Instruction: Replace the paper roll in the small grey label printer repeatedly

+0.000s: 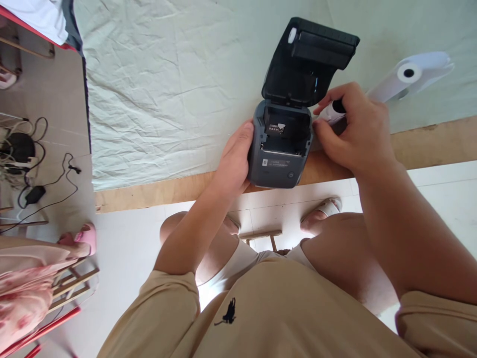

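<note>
A dark grey portable label printer [279, 171] rests at the front edge of the table, tilted slightly, its black lid [311, 62] swung up. Its paper bay is exposed, and no roll shows inside. My left hand [238, 156] is closed against the printer's left side, thumb along the upper edge. Just right of the bay, my right hand [359, 127] pinches a small white paper roll [331, 113] with a dark core between thumb and fingers. Beyond that hand lies a larger white paper roll [409, 73] with loose paper trailing from it.
A pale green cloth [160, 89] covers the table, whose bare wooden edge [160, 194] runs along the front. On the floor at left are tangled black cables [33, 194]. Someone in a pink sandal [86, 237] is by a wooden stool [74, 283] at lower left.
</note>
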A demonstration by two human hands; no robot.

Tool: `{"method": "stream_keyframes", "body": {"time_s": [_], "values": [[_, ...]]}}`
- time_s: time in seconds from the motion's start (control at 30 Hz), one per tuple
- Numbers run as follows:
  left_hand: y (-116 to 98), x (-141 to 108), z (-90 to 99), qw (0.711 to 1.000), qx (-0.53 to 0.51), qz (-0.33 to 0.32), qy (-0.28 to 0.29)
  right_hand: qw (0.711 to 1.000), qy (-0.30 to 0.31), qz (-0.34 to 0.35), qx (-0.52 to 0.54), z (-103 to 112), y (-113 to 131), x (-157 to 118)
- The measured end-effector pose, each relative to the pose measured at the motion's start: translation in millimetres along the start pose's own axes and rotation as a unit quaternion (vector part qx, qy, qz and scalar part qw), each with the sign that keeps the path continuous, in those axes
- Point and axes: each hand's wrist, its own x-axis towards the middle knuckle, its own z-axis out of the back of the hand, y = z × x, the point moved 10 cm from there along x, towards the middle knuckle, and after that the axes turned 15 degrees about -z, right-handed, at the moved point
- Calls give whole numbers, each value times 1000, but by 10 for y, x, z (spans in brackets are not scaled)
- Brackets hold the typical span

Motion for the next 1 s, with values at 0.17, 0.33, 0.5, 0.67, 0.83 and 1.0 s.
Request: {"method": "stream_keyframes", "body": {"time_s": [0.17, 0.33, 0.5, 0.67, 0.83, 1.0], "values": [[1, 6, -9, 1000, 8, -5, 4, 1000, -13, 4, -2, 25, 18, 9], [17, 5, 4, 1000, -3, -6, 1, 1000, -22, -10, -6, 29, -7, 37], [22, 14, 5, 1000, -11, -9, 2, 1000, -28, 0, 3, 34, -2, 33], [26, 5, 53, 1000, 9, -9, -26, 1000, -28, -9, 3, 34, -28, 45], [19, 6, 35, 1000, 3, -11, -21, 1000, -26, 2, -1, 29, -24, 26], [1, 15, 12, 1000, 0, -12, -5, 997, -73, 29, 15, 98, 29, -27]]}}
